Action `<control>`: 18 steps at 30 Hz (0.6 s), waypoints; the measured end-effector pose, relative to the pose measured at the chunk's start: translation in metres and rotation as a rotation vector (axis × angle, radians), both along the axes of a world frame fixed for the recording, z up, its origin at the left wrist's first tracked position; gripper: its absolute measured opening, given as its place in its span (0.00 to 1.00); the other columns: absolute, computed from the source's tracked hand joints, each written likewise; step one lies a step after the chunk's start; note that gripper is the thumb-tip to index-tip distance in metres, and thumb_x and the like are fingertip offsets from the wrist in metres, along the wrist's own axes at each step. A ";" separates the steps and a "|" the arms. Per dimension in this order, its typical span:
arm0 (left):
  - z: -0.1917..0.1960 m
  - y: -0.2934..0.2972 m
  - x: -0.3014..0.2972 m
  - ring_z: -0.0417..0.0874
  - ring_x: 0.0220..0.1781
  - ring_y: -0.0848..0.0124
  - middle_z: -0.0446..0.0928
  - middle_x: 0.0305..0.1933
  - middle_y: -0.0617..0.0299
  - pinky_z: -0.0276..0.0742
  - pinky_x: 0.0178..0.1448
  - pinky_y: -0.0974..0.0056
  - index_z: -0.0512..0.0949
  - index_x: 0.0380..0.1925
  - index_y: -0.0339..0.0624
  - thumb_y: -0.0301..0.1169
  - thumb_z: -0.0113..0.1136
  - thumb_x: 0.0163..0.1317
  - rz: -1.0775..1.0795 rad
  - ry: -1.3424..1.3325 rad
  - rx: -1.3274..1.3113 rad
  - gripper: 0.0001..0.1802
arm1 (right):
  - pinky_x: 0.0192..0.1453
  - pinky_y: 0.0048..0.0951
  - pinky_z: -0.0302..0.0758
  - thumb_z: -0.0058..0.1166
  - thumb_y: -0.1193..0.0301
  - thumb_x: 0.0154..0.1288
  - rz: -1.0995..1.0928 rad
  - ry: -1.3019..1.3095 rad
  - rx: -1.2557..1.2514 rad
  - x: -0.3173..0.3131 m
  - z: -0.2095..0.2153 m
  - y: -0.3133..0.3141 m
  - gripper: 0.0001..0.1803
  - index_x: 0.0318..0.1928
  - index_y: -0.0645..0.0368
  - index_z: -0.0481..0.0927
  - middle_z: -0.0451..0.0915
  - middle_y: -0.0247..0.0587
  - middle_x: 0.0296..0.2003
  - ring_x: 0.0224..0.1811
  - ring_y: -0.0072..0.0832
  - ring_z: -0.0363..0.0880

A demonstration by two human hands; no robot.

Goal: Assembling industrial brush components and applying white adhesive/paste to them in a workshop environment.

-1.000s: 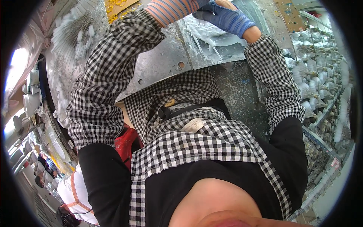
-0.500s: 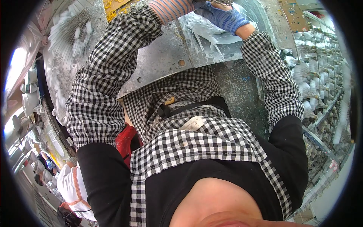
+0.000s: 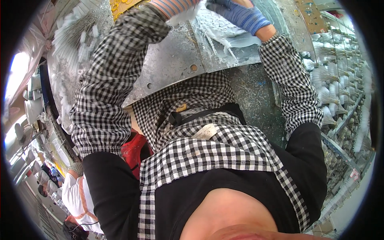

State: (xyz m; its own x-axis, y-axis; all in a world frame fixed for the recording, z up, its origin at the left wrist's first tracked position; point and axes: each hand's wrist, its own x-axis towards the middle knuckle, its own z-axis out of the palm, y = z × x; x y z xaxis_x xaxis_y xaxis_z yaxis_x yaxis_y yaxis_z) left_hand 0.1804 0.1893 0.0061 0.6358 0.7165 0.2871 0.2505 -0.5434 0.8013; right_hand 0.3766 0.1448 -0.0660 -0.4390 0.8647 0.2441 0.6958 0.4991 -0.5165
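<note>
My left hand [image 3: 174, 5], in an orange and grey striped glove, is at the top edge of the view, its fingers cut off or blurred. A blurred whitish thing [image 3: 185, 16] shows just below it, too smeared to name. To its right is my right hand [image 3: 242, 17], in a blue striped glove with some bare skin at the fingers. Its fingers are partly out of view and smeared, so a grip cannot be made out. Under the right hand, thick white paste [image 3: 218, 34] is smeared over a clear sheet [image 3: 250, 54] on the metal table.
Thin white brushes with wire stems [image 3: 74, 36] are heaped at the left. Yellow rings [image 3: 117, 7] lie on a board at the upper left. More wire-stemmed brushes [image 3: 334, 86] fill a rack at the right. The metal tabletop [image 3: 170, 66] has holes near its front edge. Another person [image 3: 78, 194] is at lower left.
My left hand has shifted slightly left and up, and my right hand slightly right, so the two are farther apart. The wire bundle at the top edge is out of sight.
</note>
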 end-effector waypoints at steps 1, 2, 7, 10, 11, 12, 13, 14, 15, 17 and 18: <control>-0.002 0.003 0.002 0.75 0.42 0.78 0.76 0.39 0.68 0.75 0.51 0.70 0.76 0.48 0.37 0.22 0.63 0.63 0.062 -0.299 -0.101 0.14 | 0.44 0.38 0.79 0.57 0.58 0.67 -0.034 -0.006 0.066 -0.002 0.014 0.002 0.18 0.46 0.59 0.82 0.84 0.48 0.31 0.32 0.43 0.81; -0.004 0.013 -0.008 0.74 0.40 0.78 0.75 0.38 0.68 0.75 0.50 0.70 0.75 0.47 0.37 0.22 0.64 0.63 0.126 -0.267 -0.095 0.13 | 0.42 0.37 0.79 0.58 0.58 0.66 -0.085 0.006 0.160 -0.009 0.037 -0.006 0.18 0.46 0.59 0.82 0.85 0.46 0.32 0.33 0.41 0.82; 0.023 0.006 -0.007 0.73 0.37 0.79 0.74 0.35 0.69 0.73 0.44 0.71 0.75 0.42 0.42 0.28 0.63 0.65 0.315 -0.179 -0.190 0.09 | 0.41 0.34 0.79 0.60 0.57 0.65 -0.176 0.287 -0.026 -0.017 0.078 -0.029 0.20 0.47 0.60 0.81 0.85 0.43 0.32 0.34 0.36 0.84; 0.016 0.020 -0.020 0.74 0.38 0.78 0.75 0.36 0.68 0.72 0.43 0.71 0.75 0.44 0.42 0.31 0.64 0.64 0.350 -0.256 -0.219 0.11 | 0.42 0.35 0.79 0.64 0.52 0.60 -0.115 0.123 -0.161 -0.038 0.083 -0.025 0.24 0.44 0.60 0.81 0.84 0.45 0.32 0.35 0.37 0.84; 0.014 0.021 -0.017 0.74 0.38 0.77 0.76 0.37 0.67 0.72 0.44 0.70 0.76 0.45 0.42 0.31 0.64 0.64 0.390 -0.286 -0.267 0.12 | 0.42 0.35 0.79 0.64 0.52 0.60 -0.116 0.122 -0.163 -0.039 0.083 -0.024 0.24 0.44 0.60 0.81 0.84 0.45 0.32 0.35 0.37 0.84; 0.013 0.020 -0.013 0.74 0.38 0.77 0.76 0.37 0.67 0.72 0.44 0.70 0.76 0.45 0.42 0.31 0.64 0.64 0.391 -0.286 -0.268 0.12 | 0.42 0.35 0.79 0.63 0.53 0.59 -0.110 0.102 -0.160 -0.040 0.083 -0.022 0.23 0.43 0.60 0.81 0.84 0.46 0.32 0.35 0.37 0.84; 0.011 0.020 -0.009 0.75 0.39 0.77 0.77 0.38 0.66 0.73 0.45 0.70 0.76 0.46 0.41 0.31 0.64 0.64 0.416 -0.296 -0.308 0.13 | 0.42 0.36 0.79 0.63 0.53 0.58 -0.102 0.081 -0.157 -0.040 0.083 -0.021 0.22 0.42 0.60 0.81 0.84 0.46 0.31 0.34 0.38 0.84; 0.010 0.019 -0.007 0.75 0.41 0.76 0.77 0.39 0.65 0.73 0.46 0.70 0.76 0.48 0.40 0.31 0.64 0.64 0.446 -0.306 -0.347 0.14 | 0.42 0.36 0.79 0.63 0.53 0.58 -0.097 0.082 -0.158 -0.041 0.082 -0.020 0.22 0.42 0.60 0.81 0.84 0.46 0.31 0.34 0.38 0.84; 0.010 0.017 -0.008 0.75 0.41 0.76 0.77 0.39 0.65 0.73 0.46 0.70 0.76 0.48 0.40 0.31 0.64 0.64 0.452 -0.306 -0.347 0.14 | 0.42 0.37 0.79 0.63 0.54 0.58 -0.096 0.064 -0.151 -0.041 0.081 -0.020 0.22 0.41 0.60 0.82 0.84 0.47 0.32 0.34 0.39 0.84; 0.008 0.017 -0.002 0.76 0.43 0.74 0.77 0.40 0.65 0.75 0.49 0.68 0.75 0.50 0.38 0.30 0.65 0.63 0.353 -0.279 -0.383 0.17 | 0.42 0.37 0.79 0.63 0.55 0.58 -0.115 0.038 -0.150 -0.031 0.070 -0.017 0.21 0.41 0.61 0.82 0.84 0.47 0.32 0.34 0.39 0.84; 0.005 0.015 0.002 0.76 0.43 0.74 0.77 0.40 0.65 0.75 0.49 0.68 0.75 0.50 0.38 0.30 0.65 0.63 0.345 -0.282 -0.388 0.17 | 0.42 0.38 0.78 0.62 0.56 0.58 -0.136 0.058 -0.120 -0.023 0.053 -0.013 0.20 0.41 0.60 0.82 0.84 0.48 0.32 0.35 0.39 0.84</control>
State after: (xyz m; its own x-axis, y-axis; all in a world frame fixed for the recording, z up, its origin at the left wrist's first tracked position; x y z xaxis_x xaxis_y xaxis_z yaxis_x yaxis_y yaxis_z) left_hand 0.1825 0.2045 0.0106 0.2844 0.9548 0.0865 0.1087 -0.1218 0.9866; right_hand 0.3537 0.1319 -0.0130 -0.3042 0.9395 0.1576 0.7201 0.3351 -0.6077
